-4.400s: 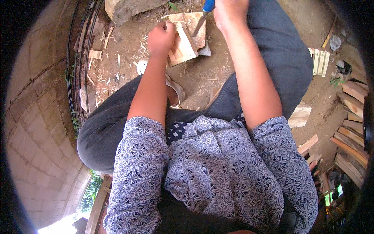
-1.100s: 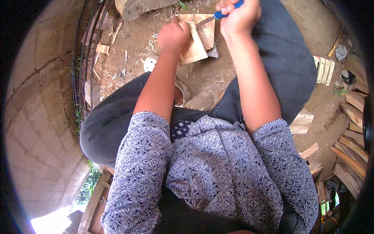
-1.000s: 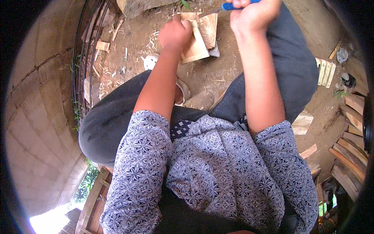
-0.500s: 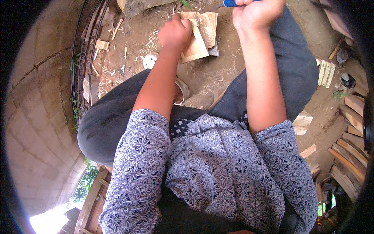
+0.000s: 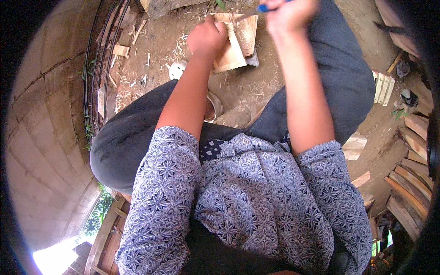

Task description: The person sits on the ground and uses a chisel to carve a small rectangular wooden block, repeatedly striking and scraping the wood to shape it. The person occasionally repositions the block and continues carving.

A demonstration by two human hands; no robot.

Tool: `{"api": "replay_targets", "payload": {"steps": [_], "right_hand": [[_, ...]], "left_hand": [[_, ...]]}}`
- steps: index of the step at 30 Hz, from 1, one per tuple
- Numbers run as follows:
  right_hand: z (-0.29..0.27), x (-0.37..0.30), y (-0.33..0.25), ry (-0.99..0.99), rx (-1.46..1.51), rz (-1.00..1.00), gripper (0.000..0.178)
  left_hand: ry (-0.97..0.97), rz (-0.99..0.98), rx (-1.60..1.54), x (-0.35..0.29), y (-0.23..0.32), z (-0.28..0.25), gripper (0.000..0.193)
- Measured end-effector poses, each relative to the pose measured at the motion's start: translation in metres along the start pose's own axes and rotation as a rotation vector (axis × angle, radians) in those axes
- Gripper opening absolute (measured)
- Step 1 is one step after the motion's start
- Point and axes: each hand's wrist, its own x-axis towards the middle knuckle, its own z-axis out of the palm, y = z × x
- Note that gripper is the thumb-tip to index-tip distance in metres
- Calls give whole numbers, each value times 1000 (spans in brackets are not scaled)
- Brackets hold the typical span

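Observation:
My left hand [image 5: 207, 37] is closed on the left side of a pale, flat piece of wood [image 5: 231, 54], which stands tilted against a second, broader wood piece [image 5: 248, 33]. My right hand [image 5: 293, 18], slightly smeared by motion, grips the blue handle of a tool with a narrow metal blade [image 5: 247, 15]. The blade points left, and its tip is at the upper part of the wood. Whether the tip touches the wood I cannot tell. A small grey stone [image 5: 252, 59] shows under the broader piece.
Wood shavings [image 5: 133, 87] litter the dirt ground by my pale shoe [image 5: 177, 70]. A curved wall [image 5: 50, 101] and dark cables [image 5: 94, 50] run along the left. Stacked planks [image 5: 409, 185] lie at the right, beyond a pale slatted wood piece [image 5: 384, 88].
My right hand has moved left and slightly down, bringing the tool's blade over to the wood. My left hand and the wood stay nearly in place.

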Motion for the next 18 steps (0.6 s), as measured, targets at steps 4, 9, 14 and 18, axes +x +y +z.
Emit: {"api": "replay_targets", "payload": {"steps": [4,9,14,18], "right_hand": [[-9,-11,17,79,393,381,32],[7,-4,-9,97,121,181,32],[0,-8,21,27,-88,113,32],[-9,-4,21,73,42,239,30]], "left_hand": [[23,-19,25,1,-5,3,46],[56,-4,33,0,-12,5,47],[35,16,-1,1,-4,2,48],[51,31,4,-2,-5,2,48]]}}
